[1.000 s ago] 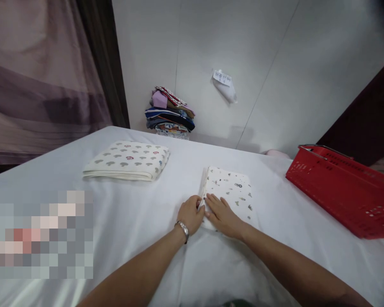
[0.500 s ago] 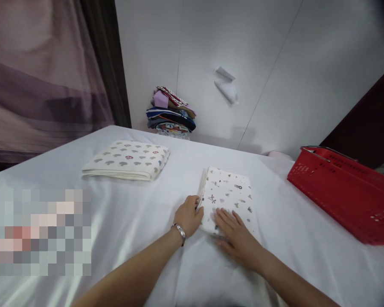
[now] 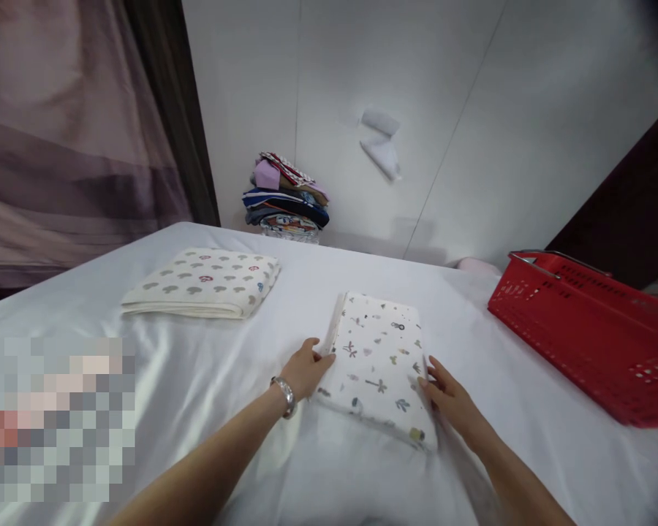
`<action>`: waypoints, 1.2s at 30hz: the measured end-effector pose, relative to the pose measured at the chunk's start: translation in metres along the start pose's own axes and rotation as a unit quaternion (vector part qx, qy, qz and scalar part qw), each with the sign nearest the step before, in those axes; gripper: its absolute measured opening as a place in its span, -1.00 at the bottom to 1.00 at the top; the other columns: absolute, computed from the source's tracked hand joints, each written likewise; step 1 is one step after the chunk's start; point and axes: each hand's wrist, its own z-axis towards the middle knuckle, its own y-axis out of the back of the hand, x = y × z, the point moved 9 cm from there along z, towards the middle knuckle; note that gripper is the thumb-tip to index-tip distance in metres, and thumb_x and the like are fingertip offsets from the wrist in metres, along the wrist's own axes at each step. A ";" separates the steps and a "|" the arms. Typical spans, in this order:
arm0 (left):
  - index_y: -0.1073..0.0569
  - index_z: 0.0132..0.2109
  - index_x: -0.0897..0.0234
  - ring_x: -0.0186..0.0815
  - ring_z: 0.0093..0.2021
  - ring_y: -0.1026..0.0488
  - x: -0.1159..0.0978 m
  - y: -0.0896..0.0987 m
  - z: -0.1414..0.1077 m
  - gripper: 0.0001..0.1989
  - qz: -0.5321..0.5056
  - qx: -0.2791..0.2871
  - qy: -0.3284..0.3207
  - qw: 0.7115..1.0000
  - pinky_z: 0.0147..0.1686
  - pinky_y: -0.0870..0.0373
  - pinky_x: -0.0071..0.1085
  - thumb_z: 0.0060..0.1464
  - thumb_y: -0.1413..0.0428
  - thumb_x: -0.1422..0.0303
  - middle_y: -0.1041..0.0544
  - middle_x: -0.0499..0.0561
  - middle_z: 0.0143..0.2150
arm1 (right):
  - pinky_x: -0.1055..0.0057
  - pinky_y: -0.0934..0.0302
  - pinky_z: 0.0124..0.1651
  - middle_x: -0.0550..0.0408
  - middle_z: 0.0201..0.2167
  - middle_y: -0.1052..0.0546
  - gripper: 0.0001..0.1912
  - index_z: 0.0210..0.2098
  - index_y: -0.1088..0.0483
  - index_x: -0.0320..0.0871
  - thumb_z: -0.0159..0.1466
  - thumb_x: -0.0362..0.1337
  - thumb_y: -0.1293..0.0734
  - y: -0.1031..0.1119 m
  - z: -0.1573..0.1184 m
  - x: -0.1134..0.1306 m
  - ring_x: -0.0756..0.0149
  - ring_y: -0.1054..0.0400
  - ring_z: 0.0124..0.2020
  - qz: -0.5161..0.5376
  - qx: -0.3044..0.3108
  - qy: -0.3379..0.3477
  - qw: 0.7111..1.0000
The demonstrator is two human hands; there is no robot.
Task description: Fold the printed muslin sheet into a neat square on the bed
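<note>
A folded white cloth (image 3: 381,351) printed with small plants and figures lies on the white-covered bed (image 3: 197,409) in front of me. My left hand (image 3: 304,369), with a silver bracelet at its wrist, grips the left edge, thumb on top. At the opposite edge, my right hand (image 3: 450,398) takes hold with its thumb on the cloth and its fingers along the side. Farther left sits a second folded cloth (image 3: 202,281), cream with grey and red mushroom-like prints, touched by neither hand.
A red plastic basket (image 3: 586,336) with metal handles stands at the right. Beyond the far edge is a stack of folded clothes (image 3: 288,193) against the white wall (image 3: 241,80). A curtain (image 3: 77,131) hangs at left; a pixelated patch covers the lower left.
My right hand has moved from the cloth's top to its right edge. The near part of the cloth now reaches farther toward me. My left hand stays at the left edge.
</note>
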 end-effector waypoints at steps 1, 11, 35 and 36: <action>-0.19 0.11 0.31 -0.23 -0.25 -0.46 0.001 -0.001 0.003 -0.40 -0.002 0.010 0.009 1.000 -0.24 -0.32 -0.38 -0.03 -0.03 0.09 -0.49 0.08 -0.21 | 0.26 -0.29 -0.05 -0.07 0.13 -0.27 -0.21 0.26 0.05 -0.11 0.14 0.01 -0.26 -0.002 0.002 0.003 0.17 -0.32 -0.01 0.017 0.008 0.003 1.000; -0.24 0.04 0.30 -0.23 -0.30 -0.48 -0.002 -0.012 0.002 -0.48 0.012 0.064 0.039 0.997 -0.32 -0.34 -0.38 -0.04 -0.04 0.14 -0.52 0.06 -0.26 | 0.25 -0.31 -0.13 -0.02 -0.01 -0.37 -0.15 0.27 0.10 -0.07 0.07 -0.13 -0.31 -0.001 0.018 0.021 0.21 -0.39 -0.19 0.010 0.023 0.065 0.998; -0.19 0.12 0.41 -0.09 0.07 -0.31 -0.062 -0.014 0.118 -0.37 0.117 -0.034 0.011 0.992 -0.04 -0.24 -0.31 0.01 0.02 0.06 -0.34 0.29 0.10 | -0.03 0.27 0.27 0.03 0.28 0.05 -0.22 0.30 0.22 -0.05 0.19 -0.14 -0.23 -0.071 -0.083 0.054 0.05 0.17 0.28 -0.355 0.173 0.390 0.832; -0.20 0.11 0.42 -0.07 0.07 -0.31 -0.066 -0.018 0.123 -0.36 0.126 -0.028 0.013 0.992 -0.06 -0.25 -0.30 -0.01 0.00 0.05 -0.34 0.31 0.10 | -0.04 0.27 0.27 0.02 0.28 0.06 -0.20 0.30 0.24 -0.06 0.18 -0.17 -0.24 -0.073 -0.083 0.051 0.03 0.17 0.28 -0.363 0.173 0.395 0.826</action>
